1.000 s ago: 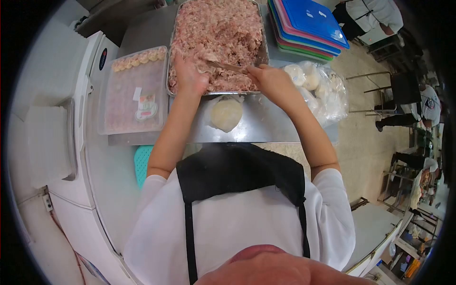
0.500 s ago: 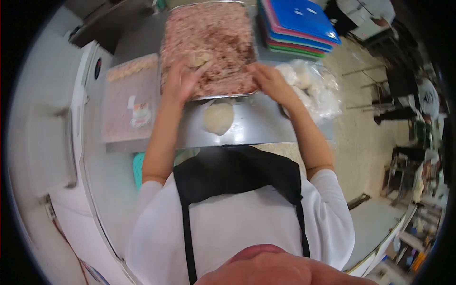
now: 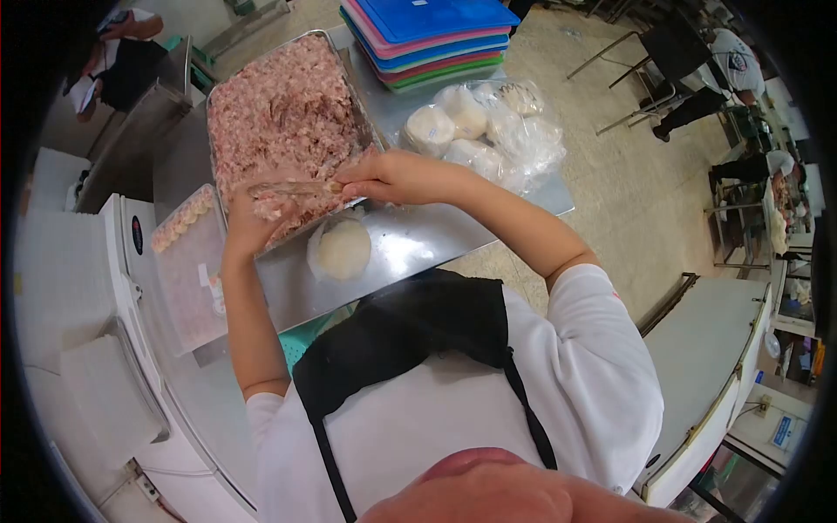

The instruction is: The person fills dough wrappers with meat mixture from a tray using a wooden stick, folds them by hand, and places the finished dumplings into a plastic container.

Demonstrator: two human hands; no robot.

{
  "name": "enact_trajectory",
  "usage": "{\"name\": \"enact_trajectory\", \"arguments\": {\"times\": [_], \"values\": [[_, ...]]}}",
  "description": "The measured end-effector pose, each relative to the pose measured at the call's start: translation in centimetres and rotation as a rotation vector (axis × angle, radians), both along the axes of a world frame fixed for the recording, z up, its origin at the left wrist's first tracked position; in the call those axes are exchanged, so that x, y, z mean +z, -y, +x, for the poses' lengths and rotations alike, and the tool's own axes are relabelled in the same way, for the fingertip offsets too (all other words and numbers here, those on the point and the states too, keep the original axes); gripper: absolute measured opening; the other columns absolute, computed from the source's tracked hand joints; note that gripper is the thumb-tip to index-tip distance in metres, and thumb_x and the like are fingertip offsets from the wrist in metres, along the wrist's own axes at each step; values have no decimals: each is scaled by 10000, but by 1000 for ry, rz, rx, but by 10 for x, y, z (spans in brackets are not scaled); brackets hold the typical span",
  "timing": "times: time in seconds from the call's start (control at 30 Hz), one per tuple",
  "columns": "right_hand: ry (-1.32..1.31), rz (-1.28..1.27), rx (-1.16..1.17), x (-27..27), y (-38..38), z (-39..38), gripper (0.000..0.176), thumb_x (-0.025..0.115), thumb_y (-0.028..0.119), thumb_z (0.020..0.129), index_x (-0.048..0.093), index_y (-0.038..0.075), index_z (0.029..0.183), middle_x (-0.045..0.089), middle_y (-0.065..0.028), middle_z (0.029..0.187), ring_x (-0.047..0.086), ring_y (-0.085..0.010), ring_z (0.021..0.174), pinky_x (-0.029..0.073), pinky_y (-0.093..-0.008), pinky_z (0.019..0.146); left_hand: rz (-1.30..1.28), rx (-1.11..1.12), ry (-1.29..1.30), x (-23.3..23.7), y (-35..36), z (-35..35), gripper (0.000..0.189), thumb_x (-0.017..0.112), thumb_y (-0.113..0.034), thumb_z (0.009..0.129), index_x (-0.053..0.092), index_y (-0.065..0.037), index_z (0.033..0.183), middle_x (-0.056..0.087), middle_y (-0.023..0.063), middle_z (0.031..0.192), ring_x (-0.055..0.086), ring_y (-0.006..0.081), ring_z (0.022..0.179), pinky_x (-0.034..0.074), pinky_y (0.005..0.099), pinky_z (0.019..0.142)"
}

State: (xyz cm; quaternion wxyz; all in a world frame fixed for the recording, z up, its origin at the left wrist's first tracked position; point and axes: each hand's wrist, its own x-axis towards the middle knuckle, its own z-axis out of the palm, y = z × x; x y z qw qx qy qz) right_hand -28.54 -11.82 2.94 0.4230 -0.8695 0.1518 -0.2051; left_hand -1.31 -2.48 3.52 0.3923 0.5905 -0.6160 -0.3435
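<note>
A metal tray [image 3: 342, 50] full of minced pink filling [image 3: 283, 96] lies on the steel table. Over its near edge, my right hand [image 3: 370, 179] is closed on the end of a thin spatula-like tool [image 3: 301, 187]. The tool reaches across to my left hand [image 3: 255, 213], whose closed fingers are blurred and partly hidden; what they hold is hard to make out. Just below the tray sits a round pale dough piece [image 3: 343, 249] on clear plastic.
A bag of dough balls [image 3: 488, 131] lies right of the tray, below stacked coloured lids [image 3: 436, 35]. A translucent container [image 3: 187, 288] stands at the left. The steel table [image 3: 401, 253] ends near my apron. Other people are farther off at both sides.
The view has turned, so the tray appears tilted and farther left. My hands have come closer together, and the tool now shows between them.
</note>
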Motion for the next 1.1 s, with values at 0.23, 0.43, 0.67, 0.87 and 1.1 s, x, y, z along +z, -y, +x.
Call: {"name": "enact_trajectory", "arguments": {"times": [0.23, 0.43, 0.67, 0.87, 1.1], "values": [[-198, -408, -278, 10, 10, -1, 276, 551, 313, 924, 638, 153, 1131, 650, -105, 954, 632, -333, 835, 508, -421, 705, 97, 183, 53, -53, 15, 14, 401, 751, -206, 763, 630, 16, 1075, 666, 110, 1041, 606, 214, 901, 469, 318, 821], [-364, -486, -305, -41, 13, 4, 235, 544, 267, 898, 657, 168, 1078, 667, -116, 902, 654, -328, 810, 522, -451, 693, 96, 156, 99, -34, 10, 4, 621, 735, -301, 778, 519, 25, 1260, 597, 150, 1211, 584, 220, 1019, 460, 325, 871], [-241, -1, -306, 11, 15, -27, 300, 542, 277, 937, 649, 95, 1149, 691, -151, 930, 655, -313, 842, 504, -385, 760, -25, 182, 118, 6, -14, -10, 698, 787, -293, 719, 490, -6, 1281, 604, 164, 1156, 571, 238, 1075, 421, 334, 954], [-189, 149, -6, 12, -11, -1, 358, 571, 325, 940, 634, 75, 1189, 654, -72, 831, 571, -132, 708, 479, -293, 685, -98, 59, 270, 12, -18, -18, 511, 782, -269, 713, 612, -10, 1119, 626, 156, 1091, 597, 244, 1017, 452, 342, 909], [-79, -420, -285, 4, -11, 2, 216, 557, 289, 903, 668, 148, 1024, 653, -102, 837, 628, -324, 804, 512, -415, 665, 191, 219, 58, -22, 3, -13, 512, 758, -333, 731, 613, 12, 1081, 648, 151, 1007, 611, 224, 938, 469, 339, 864]]}}
